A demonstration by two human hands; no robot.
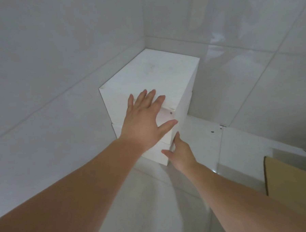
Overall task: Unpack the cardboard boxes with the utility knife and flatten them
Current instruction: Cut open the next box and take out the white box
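View from the head camera, read from left to right. At left and far, tiled walls (57, 58) meet in a corner. A stack of white boxes (152, 75) stands in that corner on the tiled floor (144, 196), its left and far sides close against the walls. At least three boxes can be made out: a large one on top and smaller ones showing below it at the near corner.

The left hand (145, 123) lies on the near part of the top box, fingers straight and spread, thumb reaching right toward the near vertical edge; it presses or steadies, with nothing curled round the box. Just right of and below it, the right hand (180, 151) touches the near corner of the lower boxes, fingers extended and thumb held out to the left; whether the fingertips are hooked behind the corner cannot be told. Neither hand holds a tool.

At the far right edge, near the camera, a piece of brown cardboard (290, 181) rises into view, well apart from the stack; whether it is an open box or a flattened sheet cannot be told.

Progress, as a judgement: the white boxes appear closed and uncut, no utility knife is in view, and nothing in the stack is flattened. The work on this stack seems at its start, with cutting, emptying and flattening all left to do.
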